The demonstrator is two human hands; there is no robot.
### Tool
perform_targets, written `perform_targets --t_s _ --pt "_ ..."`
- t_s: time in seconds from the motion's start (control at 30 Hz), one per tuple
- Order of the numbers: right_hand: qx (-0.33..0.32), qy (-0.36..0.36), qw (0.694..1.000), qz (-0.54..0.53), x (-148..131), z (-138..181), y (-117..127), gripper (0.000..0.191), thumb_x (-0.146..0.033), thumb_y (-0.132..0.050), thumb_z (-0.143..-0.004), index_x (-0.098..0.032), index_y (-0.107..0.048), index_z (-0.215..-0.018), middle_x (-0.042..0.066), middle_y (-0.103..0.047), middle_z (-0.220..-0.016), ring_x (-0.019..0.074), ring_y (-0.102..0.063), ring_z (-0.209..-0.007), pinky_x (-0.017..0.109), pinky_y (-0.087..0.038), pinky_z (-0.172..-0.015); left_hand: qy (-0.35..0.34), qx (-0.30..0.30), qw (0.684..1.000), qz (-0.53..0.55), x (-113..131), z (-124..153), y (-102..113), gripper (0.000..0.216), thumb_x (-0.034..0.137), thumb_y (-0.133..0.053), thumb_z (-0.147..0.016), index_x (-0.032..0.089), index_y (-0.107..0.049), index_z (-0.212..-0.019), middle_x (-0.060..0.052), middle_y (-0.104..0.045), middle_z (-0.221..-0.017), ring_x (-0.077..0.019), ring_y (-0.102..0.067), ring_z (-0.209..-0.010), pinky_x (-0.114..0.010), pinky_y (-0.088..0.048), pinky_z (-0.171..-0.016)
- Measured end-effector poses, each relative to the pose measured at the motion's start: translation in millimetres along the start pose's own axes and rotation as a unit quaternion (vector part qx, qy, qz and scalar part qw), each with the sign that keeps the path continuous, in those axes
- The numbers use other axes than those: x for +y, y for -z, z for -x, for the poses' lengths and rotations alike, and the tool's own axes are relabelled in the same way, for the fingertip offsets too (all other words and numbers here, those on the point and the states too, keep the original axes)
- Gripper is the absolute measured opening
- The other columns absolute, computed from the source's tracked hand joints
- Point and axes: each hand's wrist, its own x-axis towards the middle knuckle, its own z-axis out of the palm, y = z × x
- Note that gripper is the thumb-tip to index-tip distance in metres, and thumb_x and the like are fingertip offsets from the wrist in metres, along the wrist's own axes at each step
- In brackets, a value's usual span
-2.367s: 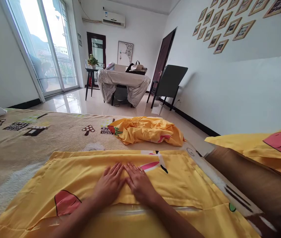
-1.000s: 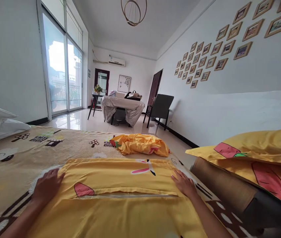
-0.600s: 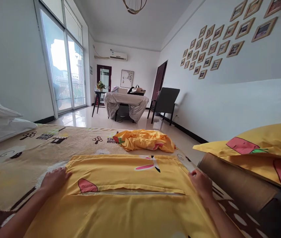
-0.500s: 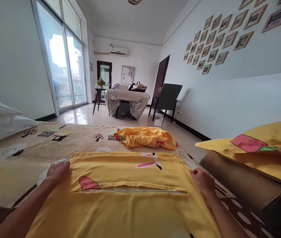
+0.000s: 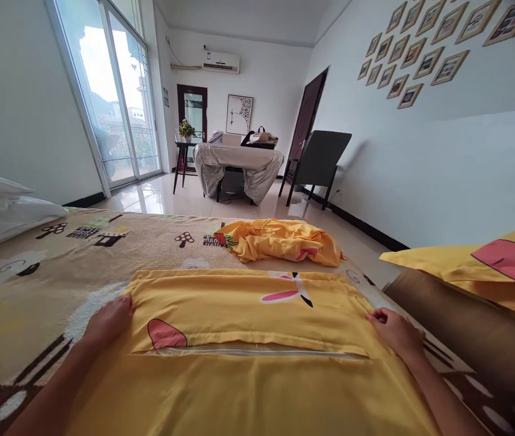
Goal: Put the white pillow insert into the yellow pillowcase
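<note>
"Yellow cover (image 5: 257, 399), spread flat on the beige blanket (image 5: 130, 251), right in front of my camera! Tell me about the hands."

"From my remote seat I've got the left hand (image 5: 111, 318) at the cover's left edge, just below the far corner, fingers curled in and gripping the cloth. Its fingertips are partly hidden."

"And the right hand (image 5: 397, 333)?"

"Out on the opposite edge, thumb and forefinger pinching the fabric! So I'm reading a hold on both sides, with the cover stretched between them."

"What's on the cloth itself?"

"A long slit (image 5: 257, 352) runs crosswise between the hands, a pale strip along it, gaping a little. Beyond that, a pink patch (image 5: 166, 334) sits toward the left and a rabbit-ear print (image 5: 281, 296) toward the right, near the far hem."

"Anything close by?"

"Bunched yellow cloth (image 5: 284, 241) lies crumpled just past the far hem, on the blanket. Off to the right I see a brown panel (image 5: 461, 321), with a yellow cushion (image 5: 443, 261) resting over it. White bag (image 5: 7, 212) at the far left, and across the floor a draped table (image 5: 239, 156) beside a dark chair (image 5: 323, 158)."
</note>
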Motion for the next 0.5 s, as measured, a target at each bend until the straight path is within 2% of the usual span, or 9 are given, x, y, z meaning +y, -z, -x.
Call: perform_targets --t_s 0.23,0.37,0.5 --pt "-0.001 -0.011 1.000 -0.020 3 -4 0 0.026 -0.045 -0.050 -0.070 -0.021 -0.061 -0.066 0.008 -0.068 -0.073 0.0290 -0.060 -0.075 0.041 -0.037 -0.067 0.012 0.014 1.000 0.007 -2 4 1 0.033 0.032 -0.031 -0.089 0.014 -0.059 -0.092 -0.019 -0.066 -0.105 -0.0297 -0.062 -0.098 -0.037 -0.044 -0.081" --pt "0.043 0.005 0.999 0.014 -1 0 1 0.024 -0.040 -0.049 -0.073 -0.020 -0.060 -0.067 0.010 -0.068 -0.078 0.0297 -0.059 -0.080 0.042 -0.037 -0.069 0.039 0.027 0.999 0.007 -7 8 8 0.036 0.038 -0.035 -0.087 0.013 -0.058 -0.097 -0.020 -0.064 -0.107 -0.0316 -0.061 -0.101 -0.037 -0.044 -0.081" --pt "0.095 0.061 0.993 0.047 -2 4 -3 0.020 -0.034 -0.046 -0.076 -0.021 -0.057 -0.065 0.009 -0.066 -0.076 0.0281 -0.058 -0.082 0.042 -0.035 -0.072 0.035 0.024 0.999 0.012 -9 9 13 0.033 0.039 -0.038 -0.085 0.015 -0.060 -0.088 -0.017 -0.066 -0.099 -0.0287 -0.063 -0.090 -0.035 -0.043 -0.072"
